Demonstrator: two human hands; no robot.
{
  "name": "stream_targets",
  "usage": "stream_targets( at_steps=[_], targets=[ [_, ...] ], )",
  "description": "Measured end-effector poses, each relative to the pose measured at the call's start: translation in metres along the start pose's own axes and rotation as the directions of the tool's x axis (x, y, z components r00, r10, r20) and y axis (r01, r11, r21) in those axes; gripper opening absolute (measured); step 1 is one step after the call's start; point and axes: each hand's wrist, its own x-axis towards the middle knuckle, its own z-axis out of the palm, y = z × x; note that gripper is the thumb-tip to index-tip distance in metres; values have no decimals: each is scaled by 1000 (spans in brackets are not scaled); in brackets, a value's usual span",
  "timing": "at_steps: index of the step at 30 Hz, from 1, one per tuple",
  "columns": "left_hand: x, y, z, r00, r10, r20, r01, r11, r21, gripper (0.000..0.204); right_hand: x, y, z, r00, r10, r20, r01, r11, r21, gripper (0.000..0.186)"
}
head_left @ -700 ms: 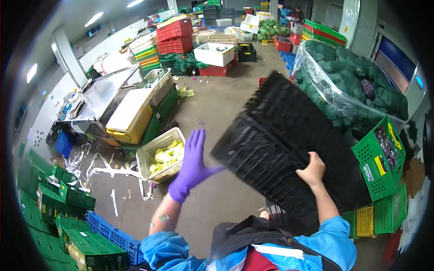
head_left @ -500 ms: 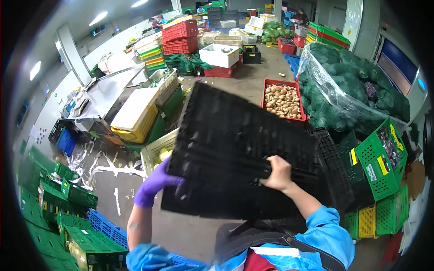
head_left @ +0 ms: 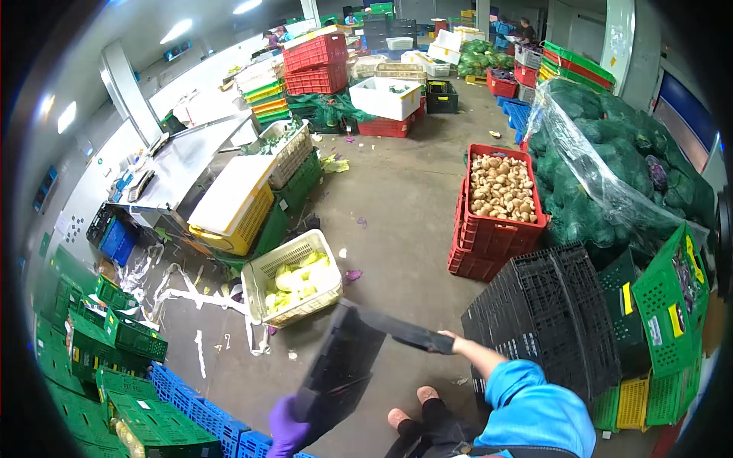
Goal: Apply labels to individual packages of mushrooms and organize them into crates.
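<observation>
A black plastic crate (head_left: pixel 343 366) hangs low in front of me, tilted, with a narrow side piece angled out toward the right. My left hand (head_left: pixel 287 421), in a purple glove, grips its lower left edge. My bare right hand (head_left: pixel 450 341) holds the end of that side piece; its fingers are partly hidden. Right of it rests a stack of folded black crates (head_left: pixel 538 320). Just beyond, a cream crate (head_left: pixel 255 294) of pale yellow-green leafy vegetables stands on the floor.
Red crates of mushrooms (head_left: pixel 496 244) and netted bags (head_left: pixel 611 153) line the right. A metal table (head_left: pixel 172 179) and yellow crate (head_left: pixel 252 229) stand left, green crates (head_left: pixel 156 427) and blue crates (head_left: pixel 191 401) lower left. Scraps litter the floor (head_left: pixel 389 252). People (head_left: pixel 525 32) work at the back.
The held black crate has dropped lower and leftward and turned more edge-on, both hands moving down with it. The mushroom crates and stack of black crates now show fully.
</observation>
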Motion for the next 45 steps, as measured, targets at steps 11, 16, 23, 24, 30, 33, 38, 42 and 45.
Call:
stream_targets(
  at_steps=[11,16,23,24,30,33,38,42,45],
  targets=[
    [104,-174,218,946,231,227,-273,946,176,31,24,-71,50,900,434,-41,-360,793,492,90],
    [117,-171,212,981,127,145,-179,876,447,45,36,-53,132,868,463,-177,-468,884,14,69],
    [64,-127,243,410,-908,80,374,87,-923,66,29,-86,136,841,393,-372,-419,908,11,67],
    [75,-130,247,412,-907,84,373,83,-924,66,28,-87,137,840,392,-375,-420,907,6,67],
    [107,-195,260,451,-892,41,321,120,-939,66,48,-99,135,890,434,-142,-457,845,-277,85],
    [60,-242,259,521,-853,36,451,239,-860,52,81,-115,111,914,405,-30,-385,842,-378,83],
    [-18,-248,191,753,-644,-136,574,744,-342,38,45,-95,102,852,520,-51,-493,767,-411,91],
    [-60,-275,187,780,-620,-82,622,783,3,34,29,-116,136,775,630,-54,-585,682,-439,98],
    [-40,-255,206,768,-635,-77,621,769,-151,40,46,-108,122,731,678,-79,-628,624,-465,101]
  ],
)
